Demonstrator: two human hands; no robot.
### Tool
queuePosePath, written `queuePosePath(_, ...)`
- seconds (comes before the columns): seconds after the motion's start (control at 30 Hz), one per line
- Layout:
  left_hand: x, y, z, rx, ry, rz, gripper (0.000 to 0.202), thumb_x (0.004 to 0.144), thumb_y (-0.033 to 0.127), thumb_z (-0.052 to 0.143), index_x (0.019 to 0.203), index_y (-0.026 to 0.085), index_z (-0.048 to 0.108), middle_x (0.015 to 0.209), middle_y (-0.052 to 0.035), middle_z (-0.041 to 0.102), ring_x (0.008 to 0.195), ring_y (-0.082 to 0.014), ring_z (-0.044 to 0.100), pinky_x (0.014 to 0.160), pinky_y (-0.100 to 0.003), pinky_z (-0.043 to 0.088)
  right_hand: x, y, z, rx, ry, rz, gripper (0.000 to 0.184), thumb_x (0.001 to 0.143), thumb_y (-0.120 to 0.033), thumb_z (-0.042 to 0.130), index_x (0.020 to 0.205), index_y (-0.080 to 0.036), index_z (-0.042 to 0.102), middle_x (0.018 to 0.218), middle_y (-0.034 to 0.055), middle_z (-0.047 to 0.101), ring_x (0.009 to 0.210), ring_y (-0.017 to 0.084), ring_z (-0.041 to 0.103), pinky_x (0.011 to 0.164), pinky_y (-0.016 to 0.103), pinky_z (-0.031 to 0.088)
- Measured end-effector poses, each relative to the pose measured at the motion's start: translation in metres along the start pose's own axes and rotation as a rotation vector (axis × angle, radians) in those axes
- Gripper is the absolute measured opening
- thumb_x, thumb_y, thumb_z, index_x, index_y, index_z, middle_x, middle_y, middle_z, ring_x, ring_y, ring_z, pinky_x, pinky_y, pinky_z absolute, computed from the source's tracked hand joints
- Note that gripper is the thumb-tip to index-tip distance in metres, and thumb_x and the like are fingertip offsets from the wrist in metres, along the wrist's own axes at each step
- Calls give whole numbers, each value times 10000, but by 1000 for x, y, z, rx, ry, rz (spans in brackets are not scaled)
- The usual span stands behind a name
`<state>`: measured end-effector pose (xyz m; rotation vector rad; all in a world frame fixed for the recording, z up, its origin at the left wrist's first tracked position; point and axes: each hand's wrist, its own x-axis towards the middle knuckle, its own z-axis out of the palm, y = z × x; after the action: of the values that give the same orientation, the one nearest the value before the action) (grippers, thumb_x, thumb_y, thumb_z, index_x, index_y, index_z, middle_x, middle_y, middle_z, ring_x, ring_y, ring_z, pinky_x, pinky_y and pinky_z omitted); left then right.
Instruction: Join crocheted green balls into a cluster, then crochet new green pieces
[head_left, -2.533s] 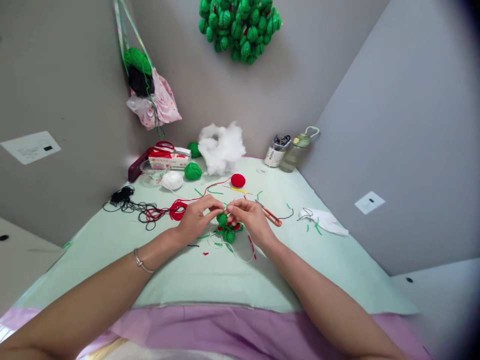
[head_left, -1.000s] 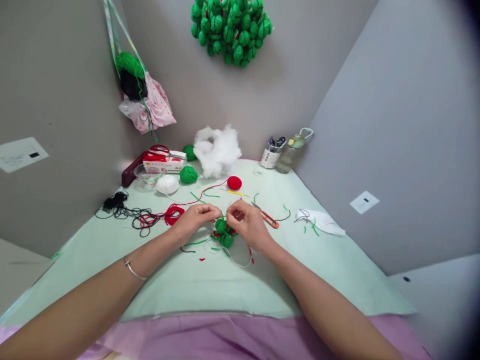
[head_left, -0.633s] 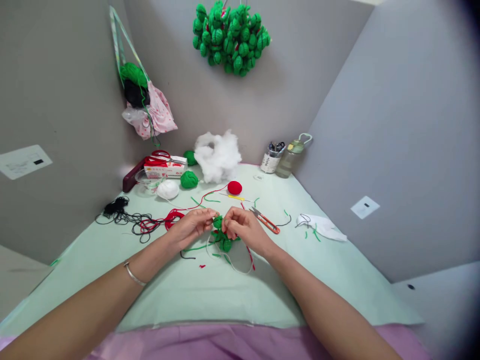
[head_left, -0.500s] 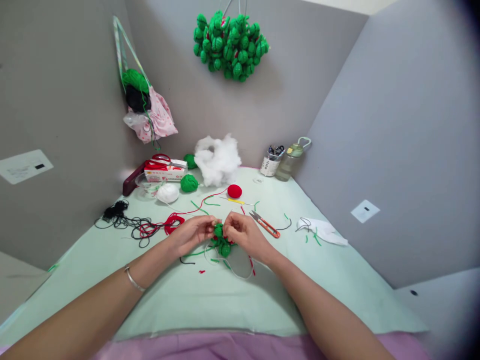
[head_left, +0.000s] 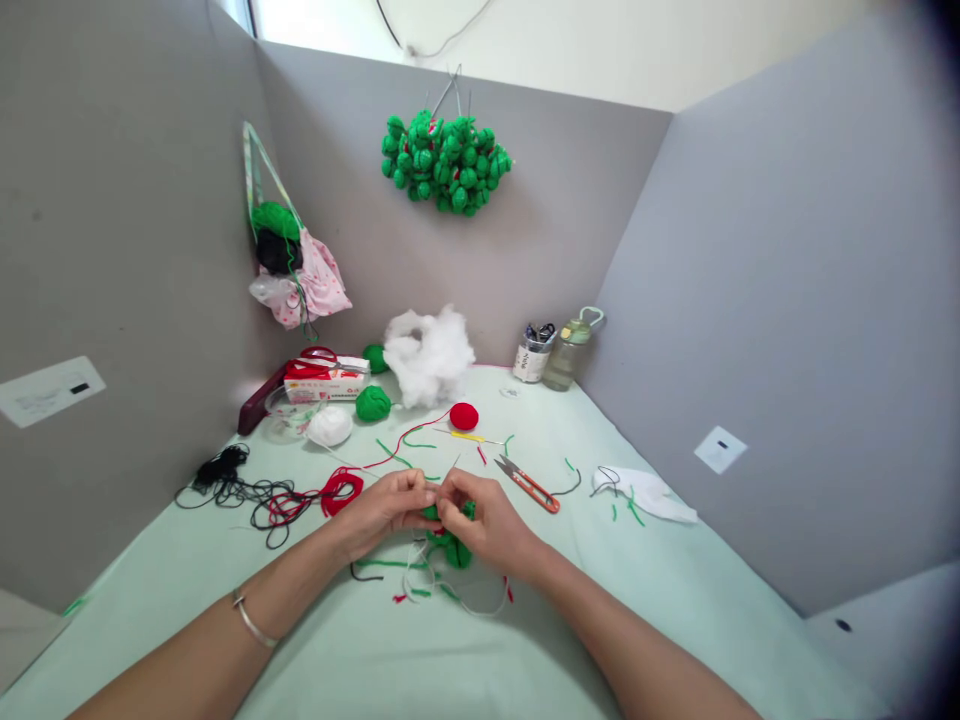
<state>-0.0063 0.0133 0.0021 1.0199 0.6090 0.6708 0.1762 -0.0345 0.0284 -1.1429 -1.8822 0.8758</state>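
Observation:
My left hand (head_left: 386, 510) and my right hand (head_left: 480, 518) meet over the pale green table cover (head_left: 352, 640), fingers pinched together. Between them they grip a small cluster of green crocheted balls (head_left: 450, 540) with some red in it. A thin needle tip (head_left: 454, 464) sticks up from between the fingertips. Loose white, green and red thread ends (head_left: 420, 590) trail beneath the cluster. A silver bangle (head_left: 250, 620) circles my left wrist.
Orange thread snips (head_left: 529, 484) lie just right of my hands. Red yarn (head_left: 339, 490) and tangled black yarn (head_left: 225, 485) lie left. Behind stand white stuffing (head_left: 427, 352), yarn balls, a red-and-white box (head_left: 324, 380), a pen cup (head_left: 531, 357) and bottle (head_left: 568, 350). A large green cluster (head_left: 442, 162) hangs on the partition.
The view has tilted upward, so hands and table sit lower in frame. My hands have drawn closer together over the green cluster, still pinching it.

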Motion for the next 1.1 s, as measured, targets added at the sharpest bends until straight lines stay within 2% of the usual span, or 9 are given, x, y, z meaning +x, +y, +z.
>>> queuePosePath(0.1, 0, 2, -1, -7, 36, 46, 435, 677, 302, 903, 707, 161, 493, 894, -44, 671, 820, -159, 666, 765, -285, 562, 1, 3, -2, -86, -17, -41, 104, 820, -183, 511, 725, -201, 471, 654, -43, 498, 593, 98, 407, 565, 230, 312)
queuePosePath(0.33, 2, 12, -21, 90, 141, 139, 316, 713, 277, 869, 801, 173, 583, 874, 15, 610, 725, -124, 624, 746, -329, 591, 8, 10, -32, -147, 96, -16, 121, 810, -150, 490, 709, -208, 458, 665, -41, 493, 631, 112, 441, 595, 239, 327)
queuePosePath(0.53, -5, 14, -14, 252, -55, -85, 293, 793, 401, 796, 909, 145, 711, 857, -46, 659, 762, -188, 691, 724, -311, 564, 11, 15, -38, 56, 145, 48, 109, 835, -181, 502, 731, -210, 489, 698, -29, 539, 666, 126, 488, 644, 257, 388)
queuePosePath(0.63, -4, 9, -9, 225, -51, -79, 304, 785, 428, 801, 852, 145, 712, 881, -60, 687, 776, -186, 687, 748, -310, 549, 12, 16, -41, 116, 124, 96, 119, 899, -263, 490, 798, -210, 524, 719, -10, 584, 688, 149, 553, 669, 278, 429)
queuePosePath(0.73, 0, 5, -11, 237, 40, -8, 303, 747, 425, 833, 798, 146, 726, 912, -64, 713, 775, -150, 640, 720, -251, 509, 12, 19, -53, -193, 120, 145, 165, 965, -344, 469, 936, -214, 566, 871, 26, 637, 763, 174, 602, 709, 301, 428)
queuePosePath(0.8, 3, 4, -14, 290, 122, 39, 300, 728, 423, 847, 775, 146, 744, 930, -66, 725, 765, -132, 609, 650, -207, 464, 12, 24, -63, -553, 110, 250, 139, 961, -290, 486, 1022, -210, 581, 1043, 70, 651, 878, 205, 628, 738, 314, 406)
queuePosePath(0.9, 5, 6, -16, 311, 190, 68, 313, 719, 442, 849, 801, 154, 760, 981, -78, 735, 741, -129, 588, 564, -195, 434, 14, 31, -73, -937, -34, 468, 170, 899, -174, 524, 1037, -179, 623, 1128, 120, 654, 1038, 264, 634, 739, 316, 382)
queuePosePath(1.0, 1, 11, -13, 227, 188, 52, 329, 722, 455, 849, 808, 159, 735, 1101, -98, 723, 791, -149, 632, 611, -225, 515, 15, 36, -76, -1028, -112, 522, 187, 876, -137, 522, 992, -164, 666, 1116, 130, 670, 1031, 269, 652, 716, 315, 371)
queuePosePath(1.1, -4, 17, -8, 133, 173, 19, 319, 724, 421, 861, 779, 158, 689, 1200, -117, 696, 971, -210, 681, 736, -286, 594, 17, 40, -75, -1042, -117, 500, 247, 887, -80, 466, 968, -157, 686, 1114, 141, 678, 1008, 266, 671, 712, 323, 365)
